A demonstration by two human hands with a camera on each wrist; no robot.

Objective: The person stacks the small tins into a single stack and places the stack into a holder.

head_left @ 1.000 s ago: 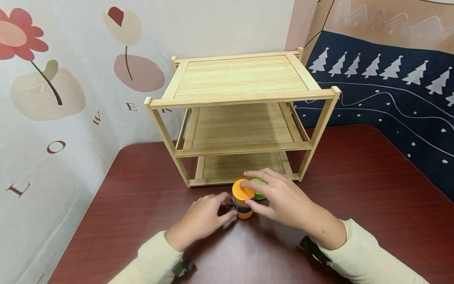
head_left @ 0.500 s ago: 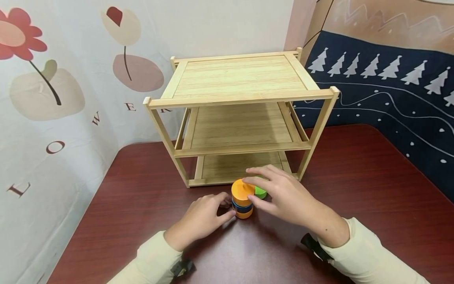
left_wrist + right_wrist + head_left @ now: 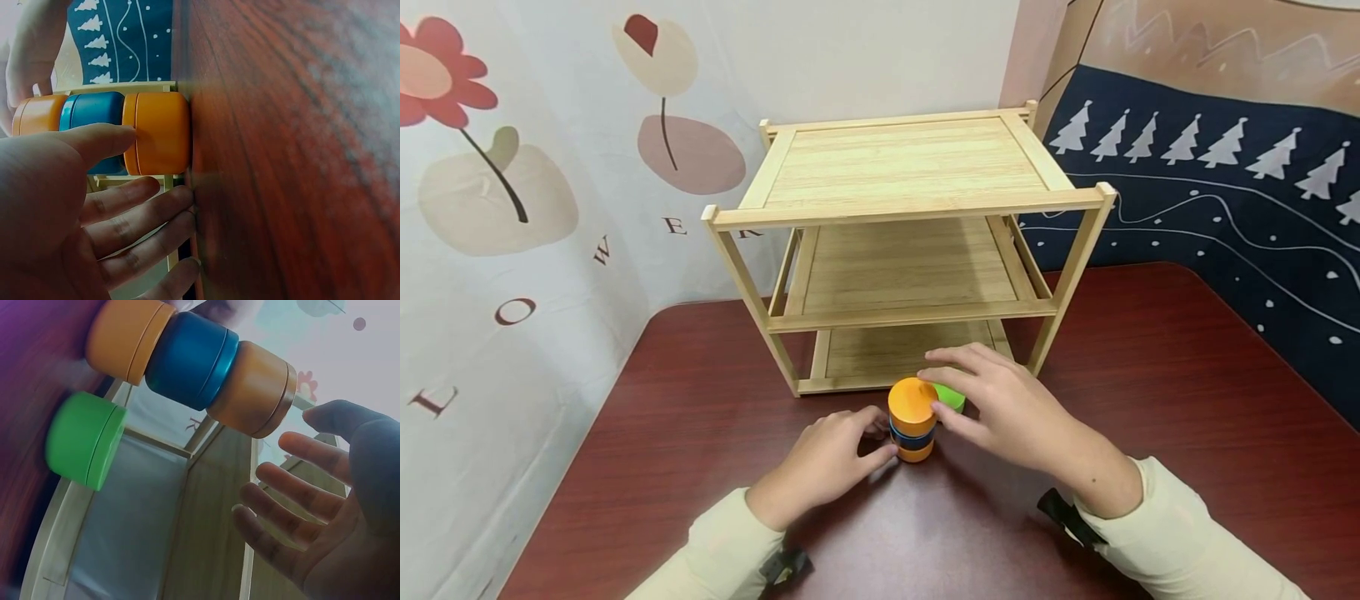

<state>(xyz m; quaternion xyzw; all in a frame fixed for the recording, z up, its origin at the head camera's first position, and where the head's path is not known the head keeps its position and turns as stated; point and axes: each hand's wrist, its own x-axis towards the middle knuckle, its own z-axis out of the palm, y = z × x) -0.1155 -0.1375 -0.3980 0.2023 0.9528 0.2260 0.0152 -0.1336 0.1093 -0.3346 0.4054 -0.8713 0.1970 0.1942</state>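
Three small round lidded tins stand stacked on the table: an orange tin (image 3: 162, 134) at the bottom, a blue tin (image 3: 191, 360) in the middle and another orange tin (image 3: 912, 403) on top. Behind and right of the stack sits a green tin (image 3: 84, 439) on the table. My left hand (image 3: 829, 458) lies low at the stack's left side, its thumb in front of the bottom tin; whether it touches cannot be told. Its fingers are loosely spread. My right hand (image 3: 1011, 408) hovers just right of the top tin, fingers extended and holding nothing, partly covering the green tin in the head view.
A three-tier wooden rack (image 3: 910, 315) stands directly behind the tins on the dark red table (image 3: 700, 400). Printed cloths with flowers (image 3: 670, 50) and white trees (image 3: 1225, 142) hang behind and at the sides.
My right hand has drawn back a little to the right from the top orange tin, whose lid shows more fully now. The left hand and the stack have hardly moved.
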